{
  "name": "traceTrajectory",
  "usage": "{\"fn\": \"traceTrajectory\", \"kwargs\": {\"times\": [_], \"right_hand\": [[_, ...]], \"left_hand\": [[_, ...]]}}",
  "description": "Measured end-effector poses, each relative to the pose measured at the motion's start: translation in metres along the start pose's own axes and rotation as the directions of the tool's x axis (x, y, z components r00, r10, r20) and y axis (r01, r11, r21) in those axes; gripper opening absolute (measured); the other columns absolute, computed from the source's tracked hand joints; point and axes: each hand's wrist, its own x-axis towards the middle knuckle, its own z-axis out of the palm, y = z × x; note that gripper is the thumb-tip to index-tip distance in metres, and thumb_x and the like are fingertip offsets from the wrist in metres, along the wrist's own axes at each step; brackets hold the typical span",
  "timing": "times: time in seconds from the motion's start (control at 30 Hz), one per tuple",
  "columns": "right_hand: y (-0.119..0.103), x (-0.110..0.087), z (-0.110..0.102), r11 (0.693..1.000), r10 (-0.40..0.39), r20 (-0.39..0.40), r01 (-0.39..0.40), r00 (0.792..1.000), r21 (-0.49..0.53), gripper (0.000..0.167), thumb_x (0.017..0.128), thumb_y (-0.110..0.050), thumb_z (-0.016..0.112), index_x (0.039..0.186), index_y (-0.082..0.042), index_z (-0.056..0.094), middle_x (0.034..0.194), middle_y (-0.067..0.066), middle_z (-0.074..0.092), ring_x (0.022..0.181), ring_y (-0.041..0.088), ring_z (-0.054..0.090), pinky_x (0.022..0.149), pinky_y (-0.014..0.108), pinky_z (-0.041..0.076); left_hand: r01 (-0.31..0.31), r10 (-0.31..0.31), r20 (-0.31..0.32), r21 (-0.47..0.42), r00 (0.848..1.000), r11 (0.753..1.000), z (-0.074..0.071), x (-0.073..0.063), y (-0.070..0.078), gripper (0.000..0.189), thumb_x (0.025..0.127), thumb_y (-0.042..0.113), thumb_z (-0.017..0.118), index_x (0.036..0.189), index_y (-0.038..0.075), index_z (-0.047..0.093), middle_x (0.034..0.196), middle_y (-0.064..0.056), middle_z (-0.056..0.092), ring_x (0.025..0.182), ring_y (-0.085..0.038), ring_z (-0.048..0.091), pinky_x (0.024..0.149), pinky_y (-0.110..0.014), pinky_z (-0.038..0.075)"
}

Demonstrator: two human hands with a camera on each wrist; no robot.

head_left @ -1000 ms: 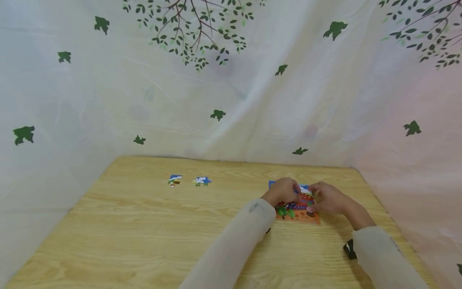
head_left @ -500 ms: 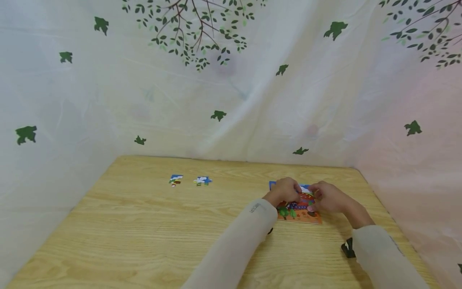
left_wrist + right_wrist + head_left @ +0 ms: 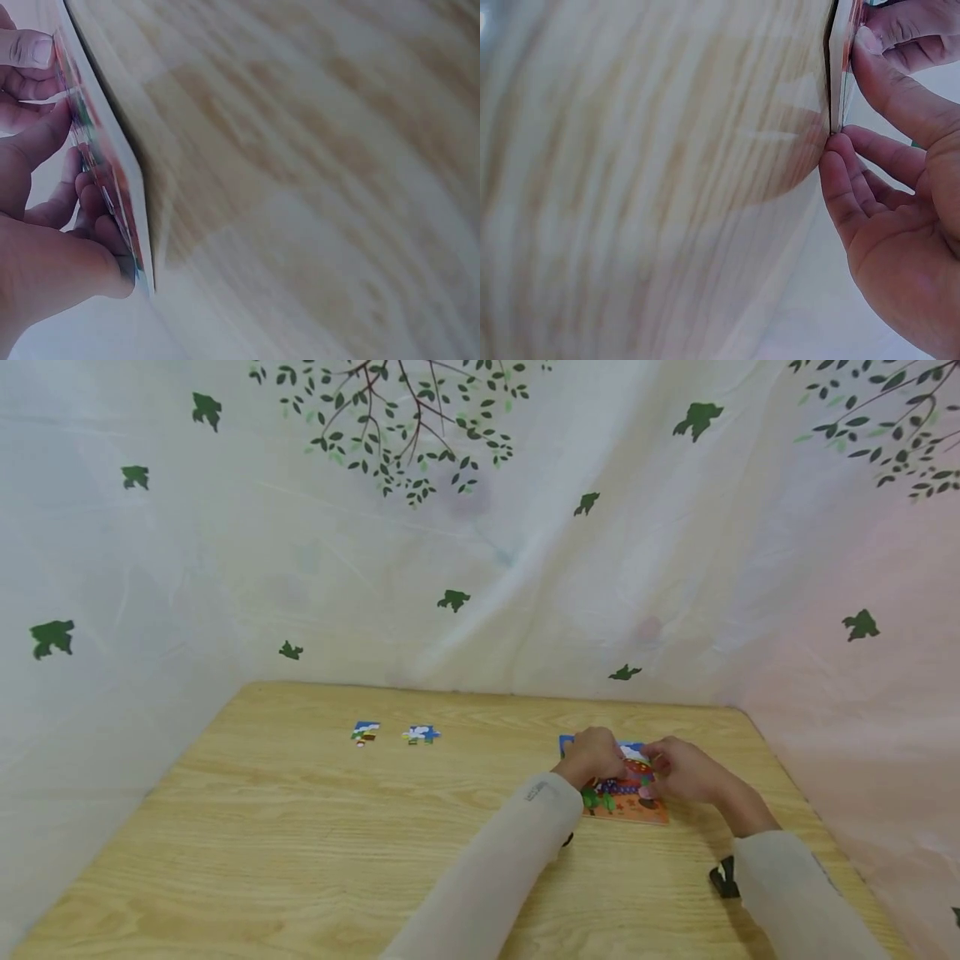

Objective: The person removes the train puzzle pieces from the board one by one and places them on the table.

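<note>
A colourful jigsaw puzzle (image 3: 630, 807) in a flat board lies at the right of the table, with blue sky, a red shape and orange ground. My left hand (image 3: 596, 753) reaches over its left part, loosely bent fingertips touching the picture. In the left wrist view these fingers (image 3: 90, 202) press against the printed face. At the right edge my right hand (image 3: 688, 770) holds the puzzle, its thumb (image 3: 868, 41) on the face and the other fingertips at the board's side. Both hands cover much of the picture's middle.
Two loose groups of joined puzzle pieces, one left (image 3: 365, 732) and one right (image 3: 422, 734), lie toward the back left of the wooden table (image 3: 300, 843). A white curtain with printed leaves (image 3: 360, 568) hangs behind and beside the table.
My left hand and sleeve have shifted very slightly to the right over the puzzle. The right hand stays at its edge, and the loose pieces have not moved.
</note>
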Motion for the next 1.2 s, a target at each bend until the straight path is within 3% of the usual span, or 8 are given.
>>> {"fn": "traceTrajectory", "kwargs": {"times": [0.23, 0.33, 0.53, 0.9, 1.03, 1.2], "right_hand": [[-0.001, -0.001, 0.001, 0.998, 0.049, 0.003, -0.049, 0.999, 0.05, 0.075, 0.082, -0.026, 0.089, 0.133, 0.015, 0.054, 0.124, 0.027, 0.059, 0.111, 0.042, 0.061, 0.092, 0.055, 0.052], [0.0, -0.001, 0.002, 0.997, 0.045, 0.007, -0.046, 0.999, 0.058, 0.076, 0.081, -0.026, 0.089, 0.134, 0.017, 0.053, 0.125, 0.028, 0.059, 0.11, 0.043, 0.061, 0.091, 0.054, 0.053], [-0.001, 0.0, 0.002, 0.997, 0.038, 0.01, -0.038, 0.999, 0.06, 0.077, 0.081, -0.026, 0.089, 0.134, 0.017, 0.054, 0.127, 0.029, 0.059, 0.111, 0.043, 0.061, 0.091, 0.054, 0.053], [-0.003, 0.001, 0.0, 0.998, 0.056, 0.013, -0.056, 0.998, 0.04, 0.075, 0.081, -0.028, 0.089, 0.133, 0.015, 0.055, 0.128, 0.029, 0.058, 0.112, 0.043, 0.061, 0.092, 0.055, 0.052], [-0.002, 0.002, -0.001, 0.998, 0.053, 0.011, -0.053, 0.999, 0.024, 0.075, 0.08, -0.028, 0.09, 0.132, 0.015, 0.056, 0.124, 0.028, 0.06, 0.109, 0.042, 0.062, 0.091, 0.055, 0.052], [-0.003, 0.002, 0.0, 0.999, 0.04, 0.002, -0.04, 0.999, 0.003, 0.073, 0.08, -0.026, 0.09, 0.131, 0.015, 0.057, 0.12, 0.026, 0.061, 0.106, 0.041, 0.063, 0.09, 0.056, 0.053]], "left_hand": [[-0.013, 0.012, 0.034, 0.034, 0.999, 0.999, 0.002, 0.005, -0.001, 0.014, 0.089, 0.038, 0.078, 0.1, 0.029, 0.081, 0.115, 0.011, 0.069, 0.117, -0.02, 0.058, 0.103, -0.041, 0.041], [-0.012, 0.011, 0.033, 0.038, 0.999, 0.999, 0.003, 0.005, -0.002, 0.015, 0.09, 0.038, 0.077, 0.102, 0.03, 0.081, 0.115, 0.01, 0.069, 0.117, -0.021, 0.058, 0.104, -0.042, 0.04], [-0.002, 0.001, 0.015, 0.052, 1.0, 0.999, 0.005, 0.004, -0.001, 0.012, 0.089, 0.039, 0.078, 0.09, 0.027, 0.079, 0.106, 0.009, 0.068, 0.112, -0.021, 0.059, 0.102, -0.043, 0.04], [0.005, -0.003, -0.022, 0.061, 1.0, 0.998, 0.002, 0.002, 0.001, 0.016, 0.093, 0.044, 0.075, 0.102, 0.032, 0.079, 0.111, 0.016, 0.07, 0.118, -0.018, 0.06, 0.104, -0.042, 0.042], [-0.029, 0.03, -0.012, 0.059, 0.999, 0.998, 0.001, 0.002, 0.0, 0.016, 0.095, 0.042, 0.073, 0.104, 0.031, 0.078, 0.109, 0.015, 0.07, 0.111, -0.016, 0.063, 0.101, -0.04, 0.046], [-0.114, 0.114, 0.008, 0.004, 0.993, 0.993, -0.002, 0.006, -0.009, 0.018, 0.098, 0.034, 0.071, 0.105, 0.021, 0.08, 0.103, 0.009, 0.072, 0.092, -0.011, 0.065, 0.082, -0.028, 0.053]]}}
